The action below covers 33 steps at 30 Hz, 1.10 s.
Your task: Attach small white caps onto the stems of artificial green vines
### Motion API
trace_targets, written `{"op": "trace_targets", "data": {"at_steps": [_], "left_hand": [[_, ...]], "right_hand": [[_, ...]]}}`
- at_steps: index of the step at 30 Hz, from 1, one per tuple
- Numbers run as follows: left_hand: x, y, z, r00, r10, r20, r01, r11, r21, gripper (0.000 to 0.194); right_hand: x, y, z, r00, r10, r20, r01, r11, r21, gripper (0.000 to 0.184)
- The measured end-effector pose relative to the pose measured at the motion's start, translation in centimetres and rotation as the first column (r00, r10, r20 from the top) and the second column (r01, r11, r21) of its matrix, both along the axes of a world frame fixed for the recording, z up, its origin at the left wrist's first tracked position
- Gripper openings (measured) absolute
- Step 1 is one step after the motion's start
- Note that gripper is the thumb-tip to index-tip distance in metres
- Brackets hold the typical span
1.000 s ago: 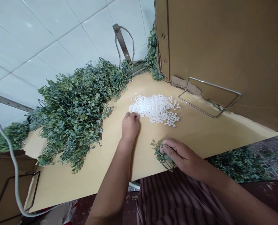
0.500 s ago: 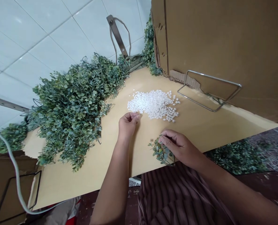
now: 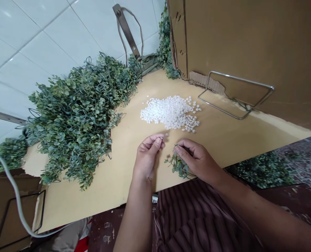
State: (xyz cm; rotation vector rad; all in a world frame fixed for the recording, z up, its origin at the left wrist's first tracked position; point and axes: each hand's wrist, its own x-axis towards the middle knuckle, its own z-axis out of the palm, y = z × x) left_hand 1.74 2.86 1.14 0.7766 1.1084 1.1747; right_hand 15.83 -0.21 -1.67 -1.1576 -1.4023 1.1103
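My left hand (image 3: 148, 154) hovers over the tan tabletop (image 3: 134, 168), fingers pinched on a small white piece (image 3: 161, 139). My right hand (image 3: 197, 160) is closed on a small green artificial leaf sprig (image 3: 176, 165) near the table's front edge. The two hands are close together, a few centimetres apart. Just behind them lies a pile of small white pieces (image 3: 171, 112). One stray white piece (image 3: 167, 134) lies between the pile and my left hand.
A big heap of artificial green sprigs (image 3: 76, 115) covers the table's left side. A large cardboard box (image 3: 244, 52) with a wire bracket (image 3: 234, 98) stands at the right. A white cable (image 3: 13, 196) and another box (image 3: 5, 206) are at lower left. White tiled wall behind.
My left hand drew back from the white pile toward me, pinching one piece. My right hand with the sprig shifted left, closer to the left hand.
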Motion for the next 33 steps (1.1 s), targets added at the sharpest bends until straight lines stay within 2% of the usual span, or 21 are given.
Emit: {"op": "trace_targets", "data": {"at_steps": [3,7,14,25,33], "left_hand": [[0.4,-1.5,-0.3,0.998,-0.025,0.057,0.027,0.998,-0.051,0.027],[0.5,-2.3,-1.0,0.997,-0.039,0.060,0.043,0.996,-0.077,0.025],[0.4,-2.6,-1.3,1.000,-0.015,-0.007,0.014,0.998,-0.055,0.019],[0.3,-2.8,-1.4,0.996,-0.058,-0.062,0.056,0.998,-0.040,0.021],[0.1,-2.7,-1.0,0.987,-0.015,-0.162,0.017,1.000,0.015,0.021]], "right_hand": [[-0.2,-0.2,0.0,1.000,-0.011,0.003,0.011,0.999,0.045,0.021],[-0.4,-0.4,-0.1,1.000,-0.006,0.020,0.005,0.998,0.065,0.021],[-0.4,-0.7,-0.3,0.998,-0.013,0.061,0.008,0.996,0.088,0.021],[-0.3,-0.6,-0.7,0.996,-0.010,0.092,0.003,0.997,0.074,0.021],[0.1,-0.7,-0.2,0.994,0.075,0.080,-0.078,0.996,0.039,0.018]]}}
